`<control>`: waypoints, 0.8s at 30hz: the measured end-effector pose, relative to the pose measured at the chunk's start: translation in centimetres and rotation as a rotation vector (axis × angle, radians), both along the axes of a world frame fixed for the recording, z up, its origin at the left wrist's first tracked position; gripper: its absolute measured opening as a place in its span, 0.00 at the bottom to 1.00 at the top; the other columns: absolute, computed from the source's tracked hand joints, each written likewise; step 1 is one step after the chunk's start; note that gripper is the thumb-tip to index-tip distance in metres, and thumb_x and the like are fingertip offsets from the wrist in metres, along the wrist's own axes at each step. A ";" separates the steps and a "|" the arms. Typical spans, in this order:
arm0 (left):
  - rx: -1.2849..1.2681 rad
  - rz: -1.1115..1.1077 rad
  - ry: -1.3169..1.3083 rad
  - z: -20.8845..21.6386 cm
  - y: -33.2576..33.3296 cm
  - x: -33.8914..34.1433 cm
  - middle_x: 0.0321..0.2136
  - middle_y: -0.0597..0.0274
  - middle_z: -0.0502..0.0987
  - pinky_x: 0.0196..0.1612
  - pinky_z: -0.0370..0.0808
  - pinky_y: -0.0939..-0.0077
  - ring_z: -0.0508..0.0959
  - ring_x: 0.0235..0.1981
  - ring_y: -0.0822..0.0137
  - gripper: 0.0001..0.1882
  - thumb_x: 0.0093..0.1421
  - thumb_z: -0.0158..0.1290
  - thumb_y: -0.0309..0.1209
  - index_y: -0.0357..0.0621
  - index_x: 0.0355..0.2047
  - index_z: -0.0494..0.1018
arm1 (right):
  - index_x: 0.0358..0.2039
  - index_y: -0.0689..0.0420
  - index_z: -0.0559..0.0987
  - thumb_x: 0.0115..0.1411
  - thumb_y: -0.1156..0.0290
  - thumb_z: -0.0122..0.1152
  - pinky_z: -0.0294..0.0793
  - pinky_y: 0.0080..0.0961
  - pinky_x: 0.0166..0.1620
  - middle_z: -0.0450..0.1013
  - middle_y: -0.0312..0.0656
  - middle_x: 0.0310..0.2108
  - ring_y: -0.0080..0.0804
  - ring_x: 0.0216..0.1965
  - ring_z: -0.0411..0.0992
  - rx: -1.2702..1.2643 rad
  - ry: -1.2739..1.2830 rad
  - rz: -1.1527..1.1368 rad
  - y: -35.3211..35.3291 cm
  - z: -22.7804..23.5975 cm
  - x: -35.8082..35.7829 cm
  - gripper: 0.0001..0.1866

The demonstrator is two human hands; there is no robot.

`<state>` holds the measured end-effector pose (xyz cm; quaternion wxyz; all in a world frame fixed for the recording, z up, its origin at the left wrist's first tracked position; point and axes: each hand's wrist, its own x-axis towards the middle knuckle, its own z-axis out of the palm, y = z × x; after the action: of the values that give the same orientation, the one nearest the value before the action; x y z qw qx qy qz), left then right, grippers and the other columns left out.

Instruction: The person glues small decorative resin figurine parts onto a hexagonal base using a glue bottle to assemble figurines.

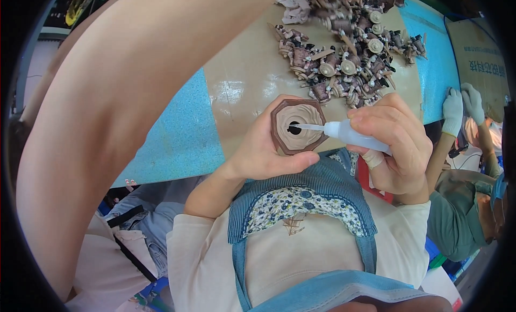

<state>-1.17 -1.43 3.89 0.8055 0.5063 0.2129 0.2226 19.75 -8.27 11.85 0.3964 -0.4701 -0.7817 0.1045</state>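
Observation:
My left hand point(257, 151) wraps round an octagonal brown base point(307, 114), its beige, rippled inner face turned up and a dark hole at its middle. Gripped in my right hand point(402, 135) is a white squeeze bottle point(356, 136) with a thin, pale nozzle. The nozzle tip reaches over the edge of the hole; whether it touches the base I cannot tell. A strip of tape is wrapped round a digit of my right hand. Beyond my hands lies a heap of small brown and beige figurine pieces point(349, 67) with round, disc-like tops.
Another person's bare arm point(107, 86) crosses the left side toward the heap. Brown sheeting point(236, 97) covers part of the blue table point(180, 137). Crumpled pale paper point(294, 6) lies by the heap. At the far right are a co-worker's gloved hands point(454, 110) and a cardboard box point(478, 59).

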 end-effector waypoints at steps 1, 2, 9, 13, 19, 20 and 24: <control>-0.001 0.010 0.022 0.1 -0.1 0.0 0.46 0.59 0.71 0.53 0.68 0.74 0.71 0.48 0.71 0.38 0.44 0.68 0.28 0.37 0.54 0.61 | 0.32 0.68 0.76 0.40 0.81 0.63 0.67 0.30 0.26 0.75 0.52 0.26 0.41 0.23 0.70 0.001 -0.001 -0.001 -0.1 0.0 -0.1 0.15; -0.007 0.013 0.021 0.2 -0.2 0.0 0.46 0.60 0.71 0.53 0.68 0.74 0.71 0.48 0.71 0.38 0.44 0.68 0.28 0.37 0.53 0.61 | 0.32 0.68 0.76 0.40 0.81 0.63 0.67 0.30 0.26 0.75 0.52 0.26 0.41 0.23 0.70 -0.001 -0.005 -0.004 -0.2 0.0 -0.1 0.15; 0.025 0.026 0.025 0.1 -0.6 -0.3 0.45 0.60 0.72 0.53 0.68 0.74 0.72 0.48 0.71 0.35 0.45 0.67 0.28 0.37 0.52 0.63 | 0.33 0.67 0.76 0.42 0.82 0.62 0.70 0.30 0.28 0.74 0.51 0.26 0.41 0.24 0.72 -0.029 0.036 -0.006 -0.6 -0.5 -0.1 0.14; 0.041 0.056 0.145 1.1 -0.2 -1.2 0.44 0.58 0.73 0.52 0.70 0.74 0.73 0.47 0.71 0.34 0.44 0.68 0.30 0.36 0.50 0.64 | 0.38 0.66 0.75 0.47 0.85 0.60 0.74 0.30 0.33 0.76 0.49 0.32 0.36 0.31 0.74 -0.208 0.287 -0.058 -1.1 -2.8 0.9 0.14; 1.201 0.262 0.702 1.3 1.4 -3.1 0.39 0.53 0.75 0.42 0.75 0.74 0.77 0.43 0.64 0.33 0.41 0.68 0.26 0.37 0.48 0.67 | 0.46 0.66 0.71 0.56 0.80 0.60 0.73 0.25 0.46 0.73 0.44 0.45 0.26 0.43 0.72 -0.425 0.925 -0.103 3.6 -7.3 1.6 0.17; 1.172 0.266 0.702 1.2 1.8 -3.5 0.43 0.52 0.73 0.43 0.76 0.72 0.76 0.46 0.61 0.35 0.42 0.67 0.25 0.36 0.52 0.65 | 0.46 0.64 0.72 0.55 0.79 0.60 0.73 0.25 0.46 0.74 0.43 0.43 0.27 0.42 0.73 -0.422 0.880 -0.112 5.0 -8.0 1.7 0.17; 1.113 0.473 0.490 0.8 2.7 -3.7 0.45 0.48 0.70 0.47 0.69 0.64 0.71 0.45 0.51 0.43 0.42 0.64 0.25 0.35 0.59 0.57 | 0.42 0.58 0.76 0.51 0.79 0.60 0.74 0.28 0.45 0.77 0.42 0.36 0.32 0.39 0.76 -0.345 0.378 -0.346 10.7 -10.5 2.7 0.16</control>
<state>-4.86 1.26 4.64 0.2803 0.8232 0.3493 0.3490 22.45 2.45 1.34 0.4611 -0.6286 -0.5732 0.2523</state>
